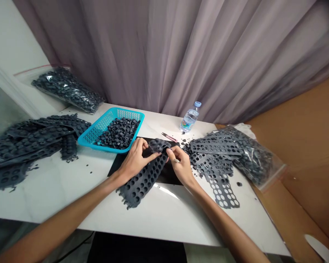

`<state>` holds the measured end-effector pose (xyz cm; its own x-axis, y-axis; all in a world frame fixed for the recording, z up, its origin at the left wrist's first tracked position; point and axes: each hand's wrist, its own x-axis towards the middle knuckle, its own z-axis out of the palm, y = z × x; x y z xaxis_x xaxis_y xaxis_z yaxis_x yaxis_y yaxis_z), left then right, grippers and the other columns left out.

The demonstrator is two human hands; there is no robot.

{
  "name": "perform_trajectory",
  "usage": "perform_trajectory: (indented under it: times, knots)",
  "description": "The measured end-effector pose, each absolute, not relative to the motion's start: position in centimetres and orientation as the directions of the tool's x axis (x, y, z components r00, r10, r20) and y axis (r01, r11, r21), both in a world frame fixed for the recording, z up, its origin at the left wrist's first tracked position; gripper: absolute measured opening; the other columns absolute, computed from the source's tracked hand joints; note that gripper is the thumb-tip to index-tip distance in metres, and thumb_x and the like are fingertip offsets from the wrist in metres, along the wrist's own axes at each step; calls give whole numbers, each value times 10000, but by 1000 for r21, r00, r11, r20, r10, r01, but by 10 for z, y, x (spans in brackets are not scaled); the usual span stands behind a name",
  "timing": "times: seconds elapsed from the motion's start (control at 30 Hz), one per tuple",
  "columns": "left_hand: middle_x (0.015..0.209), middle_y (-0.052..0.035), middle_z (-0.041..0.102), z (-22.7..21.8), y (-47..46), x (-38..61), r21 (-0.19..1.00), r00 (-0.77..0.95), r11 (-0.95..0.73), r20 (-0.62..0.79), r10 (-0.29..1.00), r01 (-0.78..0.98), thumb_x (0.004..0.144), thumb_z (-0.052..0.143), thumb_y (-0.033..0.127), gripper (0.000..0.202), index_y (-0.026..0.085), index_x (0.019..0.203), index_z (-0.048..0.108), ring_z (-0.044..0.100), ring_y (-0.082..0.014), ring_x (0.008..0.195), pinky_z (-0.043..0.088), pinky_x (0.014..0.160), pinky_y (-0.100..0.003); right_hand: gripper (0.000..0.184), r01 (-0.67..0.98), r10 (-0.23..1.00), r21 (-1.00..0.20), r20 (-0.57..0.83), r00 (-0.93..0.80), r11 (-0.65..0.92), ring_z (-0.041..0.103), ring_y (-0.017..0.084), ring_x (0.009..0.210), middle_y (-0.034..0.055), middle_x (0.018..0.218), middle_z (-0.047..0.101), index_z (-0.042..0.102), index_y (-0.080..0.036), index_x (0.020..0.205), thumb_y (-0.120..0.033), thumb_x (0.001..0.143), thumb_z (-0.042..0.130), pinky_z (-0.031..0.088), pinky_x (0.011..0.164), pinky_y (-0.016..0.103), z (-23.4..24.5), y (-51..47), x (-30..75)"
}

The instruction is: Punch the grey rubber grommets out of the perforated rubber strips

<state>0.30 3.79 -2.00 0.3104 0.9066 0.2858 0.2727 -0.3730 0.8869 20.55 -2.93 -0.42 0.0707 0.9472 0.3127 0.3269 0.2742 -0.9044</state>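
Both hands grip one dark grey moulded rubber sheet (pixel 146 179) with rows of round cups, its far end curled over so the bumps face up. My left hand (pixel 135 157) is closed on the sheet's left edge, thumb laid across it. On the right edge, my right hand (pixel 180 162) pinches the sheet near the fold; a ring shows on one finger. Beneath lies a black mat (pixel 170 171). Just past the hands rests a pair of pink-handled tweezers or snips (pixel 170 137), too small to tell which. What the right fingertips press on is partly hidden.
A blue basket (pixel 83 140) of small rubber caps stands left, with uncut rubber sheets (pixel 35 146) beside it. Filled bags lie at back left (pixel 68 89) and right (pixel 254 157). A water bottle (pixel 190 117) stands behind. Punched-out sheets (pixel 216 153) and loose bits lie right.
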Motion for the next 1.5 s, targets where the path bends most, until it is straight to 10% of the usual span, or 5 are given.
perform_trajectory:
  times: [0.27, 0.73, 0.97, 1.13, 1.5]
  knots:
    - [1420, -129, 550, -4, -1, 15, 761, 559, -535, 280, 781, 366, 880, 717, 560, 681, 221, 1416, 468, 514, -346, 1341, 392, 1157, -503, 293, 507, 922, -803, 384, 37, 314, 491, 160, 726, -18, 795, 562, 594, -229, 923, -476, 1046, 495, 419, 706, 291, -2, -33, 198]
    - [1326, -79, 701, 27, 25, 14, 872, 605, 328, -46, 795, -365, 960, 686, 336, 736, 372, 1583, 295, 728, -258, 1131, 565, 1010, -408, 462, 527, 902, -823, 373, 217, 214, 580, 205, 880, 90, 1176, 629, 519, -204, 1356, -532, 1031, 506, 480, 832, 368, -1, -44, 207]
    - [1419, -88, 598, -20, 52, 8, 969, 606, -246, 201, 770, -10, 949, 648, 327, 564, 326, 1468, 425, 619, -279, 1263, 572, 969, -402, 459, 584, 976, -798, 212, 44, 147, 638, 232, 956, 57, 1126, 710, 604, -258, 1341, -570, 1045, 444, 490, 886, 372, -10, -39, 214]
    - [1420, -70, 495, -25, 55, 2, 632, 718, -710, 334, 610, 309, 928, 533, 144, 650, 375, 1522, 410, 464, -279, 1376, 424, 1176, -508, 585, 742, 956, -634, 290, -32, 218, 611, 258, 1003, 82, 1288, 662, 364, -338, 1597, -483, 1043, 483, 487, 946, 441, -19, -29, 224]
    - [1719, -75, 140, -45, 75, 17, 532, 620, -688, 338, 708, 494, 831, 600, 158, 807, 277, 1578, 317, 98, -323, 1603, 173, 1307, -535, 571, 841, 893, -419, 424, -150, 341, 445, 284, 1340, 62, 1641, 368, 300, -316, 1627, -325, 1069, 422, 385, 1143, 491, -33, -4, 232]
